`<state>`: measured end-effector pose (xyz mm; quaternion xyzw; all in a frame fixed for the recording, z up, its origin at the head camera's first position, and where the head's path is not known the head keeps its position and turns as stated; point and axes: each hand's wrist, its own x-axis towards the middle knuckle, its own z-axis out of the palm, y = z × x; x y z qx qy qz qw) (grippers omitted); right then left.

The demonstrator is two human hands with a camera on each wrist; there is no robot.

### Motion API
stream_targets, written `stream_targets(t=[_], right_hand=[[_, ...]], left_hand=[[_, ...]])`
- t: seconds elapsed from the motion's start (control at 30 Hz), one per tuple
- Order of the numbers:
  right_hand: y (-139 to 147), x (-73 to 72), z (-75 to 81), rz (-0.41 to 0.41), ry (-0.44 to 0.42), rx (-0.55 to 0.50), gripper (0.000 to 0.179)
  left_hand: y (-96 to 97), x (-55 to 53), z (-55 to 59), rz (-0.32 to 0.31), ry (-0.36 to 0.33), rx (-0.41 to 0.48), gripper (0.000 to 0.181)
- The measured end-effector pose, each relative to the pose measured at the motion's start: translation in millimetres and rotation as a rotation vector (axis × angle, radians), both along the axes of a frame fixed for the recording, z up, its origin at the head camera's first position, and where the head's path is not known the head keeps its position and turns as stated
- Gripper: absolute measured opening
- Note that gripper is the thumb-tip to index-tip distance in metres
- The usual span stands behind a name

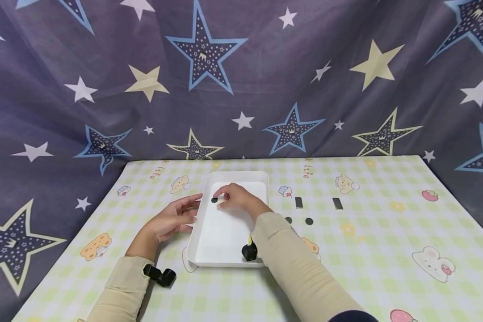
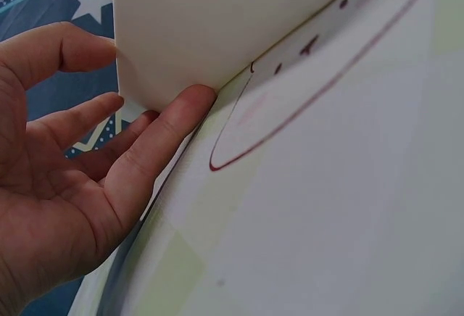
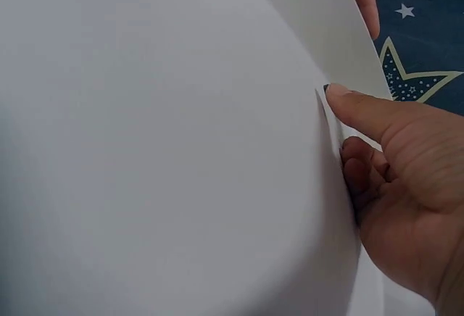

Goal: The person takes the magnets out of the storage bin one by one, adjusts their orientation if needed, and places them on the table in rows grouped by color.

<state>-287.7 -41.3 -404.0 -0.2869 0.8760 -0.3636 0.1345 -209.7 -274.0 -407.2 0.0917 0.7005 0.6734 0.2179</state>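
A white rectangular tray stands on the tablecloth. Inside it, toward the far left, is a small black disc. My right hand reaches over the tray, its index fingertip right at the disc and the thumb apart from it. In the right wrist view a dark edge shows at a fingertip of the right hand, close to the tray wall. My left hand is at the tray's left side, fingers spread along the outer wall. The left wrist view shows a fingertip of the left hand at the tray's lower edge.
Right of the tray lie two more black discs, one in full sight and one partly behind the right sleeve. Two dark rectangular pieces lie farther back. A star-patterned curtain hangs behind the table.
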Motion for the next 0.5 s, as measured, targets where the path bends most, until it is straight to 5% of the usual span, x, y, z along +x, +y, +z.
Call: stream_targets(t=[0.5], right_hand=[[-4.9,3.3,-1.8,0.016,0.043,0.037,0.031]], left_hand=[[-0.4,-0.5,-0.5,-0.008,0.001,-0.003,0.076]])
